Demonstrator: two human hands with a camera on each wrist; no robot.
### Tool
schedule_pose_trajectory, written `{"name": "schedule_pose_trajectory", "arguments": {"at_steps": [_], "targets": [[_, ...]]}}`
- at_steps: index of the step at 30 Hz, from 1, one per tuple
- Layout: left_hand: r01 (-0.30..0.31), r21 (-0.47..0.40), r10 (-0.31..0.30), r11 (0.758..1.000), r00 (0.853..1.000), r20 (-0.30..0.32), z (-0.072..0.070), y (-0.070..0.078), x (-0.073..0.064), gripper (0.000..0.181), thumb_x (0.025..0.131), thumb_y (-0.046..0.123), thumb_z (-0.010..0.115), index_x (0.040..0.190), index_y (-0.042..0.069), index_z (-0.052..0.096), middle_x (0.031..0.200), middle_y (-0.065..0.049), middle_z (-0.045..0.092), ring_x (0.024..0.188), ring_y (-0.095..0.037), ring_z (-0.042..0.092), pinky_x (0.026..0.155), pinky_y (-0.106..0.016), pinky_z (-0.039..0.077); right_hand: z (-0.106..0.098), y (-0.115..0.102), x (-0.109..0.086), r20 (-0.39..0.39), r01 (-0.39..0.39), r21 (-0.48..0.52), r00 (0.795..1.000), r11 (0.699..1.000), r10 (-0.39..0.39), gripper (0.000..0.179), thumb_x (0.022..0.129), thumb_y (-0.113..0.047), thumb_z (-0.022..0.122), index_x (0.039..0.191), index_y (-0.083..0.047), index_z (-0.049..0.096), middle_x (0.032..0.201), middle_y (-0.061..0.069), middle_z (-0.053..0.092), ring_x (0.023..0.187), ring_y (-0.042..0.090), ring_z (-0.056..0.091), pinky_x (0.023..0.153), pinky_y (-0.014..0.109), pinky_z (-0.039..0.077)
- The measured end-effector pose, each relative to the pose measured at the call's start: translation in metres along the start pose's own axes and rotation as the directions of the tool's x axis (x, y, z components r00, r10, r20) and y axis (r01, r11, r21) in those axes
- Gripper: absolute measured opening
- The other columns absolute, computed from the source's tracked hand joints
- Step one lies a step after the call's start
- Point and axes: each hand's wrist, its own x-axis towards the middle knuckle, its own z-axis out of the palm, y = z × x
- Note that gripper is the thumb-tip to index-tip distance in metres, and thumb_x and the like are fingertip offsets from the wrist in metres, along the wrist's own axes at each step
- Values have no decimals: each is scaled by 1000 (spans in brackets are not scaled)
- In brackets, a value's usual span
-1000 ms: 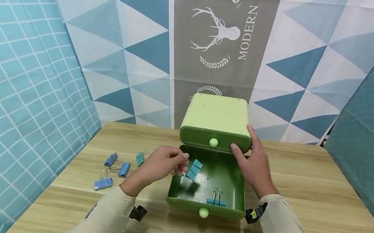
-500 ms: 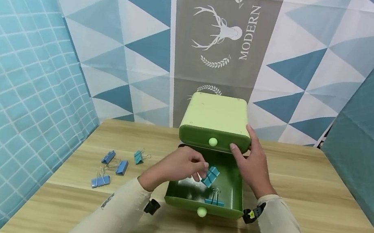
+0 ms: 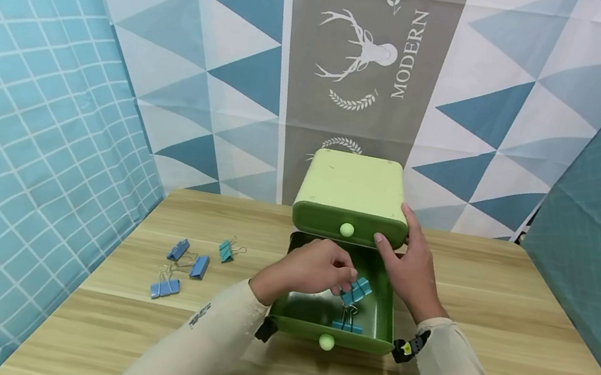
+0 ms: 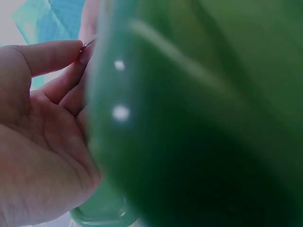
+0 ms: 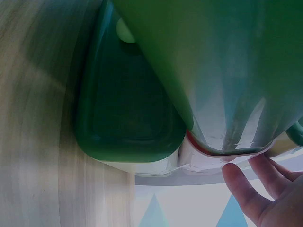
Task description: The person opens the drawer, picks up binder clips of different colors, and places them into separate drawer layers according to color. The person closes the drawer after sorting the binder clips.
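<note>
My left hand (image 3: 317,268) is over the pulled-out green drawer (image 3: 295,327). It pinches a teal binder clip (image 3: 357,292) by its wire handle; thumb and finger meet on the wire in the left wrist view. Below this clip, another teal binder clip (image 3: 347,327) lies in the drawer near its front wall, wire handles upward. My right hand (image 3: 412,269) holds the right side of the light-green drawer cabinet (image 3: 355,183), thumb on the upper drawer's front. In the right wrist view its fingers (image 5: 244,189) are beside the cabinet's side.
Left of the cabinet, several blue binder clips (image 3: 165,288) lie grouped on the wooden table (image 3: 110,328). A teal binder clip (image 3: 227,251) lies nearer the cabinet. A closed lower drawer (image 5: 132,109) shows in the right wrist view. A patterned cloth (image 3: 225,69) hangs behind.
My left hand has moved right across the open drawer, carrying the teal binder clip from the drawer's left part to above the clip lying inside. My right hand has stayed on the cabinet.
</note>
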Motion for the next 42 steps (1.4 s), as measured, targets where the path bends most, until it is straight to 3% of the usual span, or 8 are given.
{"name": "schedule_pose_trajectory", "arguments": {"at_steps": [5, 12, 17, 25, 33, 42], "targets": [[-28, 68, 27, 997, 999, 19, 3, 4, 7, 24, 103, 22, 58, 91, 13, 76, 79, 7, 70, 73, -13, 69, 67, -25, 51, 0, 1, 0, -4, -3, -6, 1000, 1000, 3, 76, 98, -49, 60, 160, -41, 16, 141, 15, 49, 118, 33, 58, 80, 53, 56], [-14, 175, 19, 984, 1000, -22, 12, 8, 12, 22, 103, 25, 59, 93, 16, 77, 79, 10, 69, 66, -1, 63, 63, -24, 50, 1, 2, 0, -5, 15, 0, 1000, 1000, -15, 76, 98, -49, 60, 160, -41, 15, 141, 16, 49, 118, 34, 57, 79, 53, 56], [-20, 236, 27, 972, 999, -24, 15, 7, 11, 22, 103, 27, 59, 98, 18, 78, 79, 15, 66, 66, -2, 59, 64, -24, 48, 2, 0, 0, -2, 26, 7, 1000, 1000, -26, 76, 98, -47, 61, 160, -41, 16, 139, 16, 50, 117, 33, 58, 78, 52, 57], [-38, 159, 38, 987, 999, -3, 16, 8, 9, 23, 103, 26, 58, 98, 13, 77, 78, 8, 67, 63, -8, 58, 59, -26, 47, 2, -2, -1, 12, 4, -5, 1000, 1000, -4, 76, 98, -50, 59, 159, -43, 14, 140, 16, 48, 117, 34, 58, 76, 50, 58], [-42, 147, 38, 988, 999, 27, 20, 7, 7, 22, 102, 27, 59, 98, 14, 76, 76, 8, 65, 64, -8, 57, 60, -26, 47, 1, 1, -5, 1, 5, -17, 1000, 1000, -5, 77, 99, -49, 59, 160, -41, 14, 144, 14, 47, 118, 33, 58, 77, 49, 58], [-82, 102, 86, 991, 996, -36, 11, 3, 3, 25, 104, 28, 56, 103, 12, 76, 82, 6, 70, 67, -4, 62, 62, -26, 50, 1, 2, 0, -14, 20, -12, 1000, 1000, -20, 76, 98, -49, 60, 160, -40, 16, 140, 14, 49, 116, 32, 59, 77, 50, 58]]}}
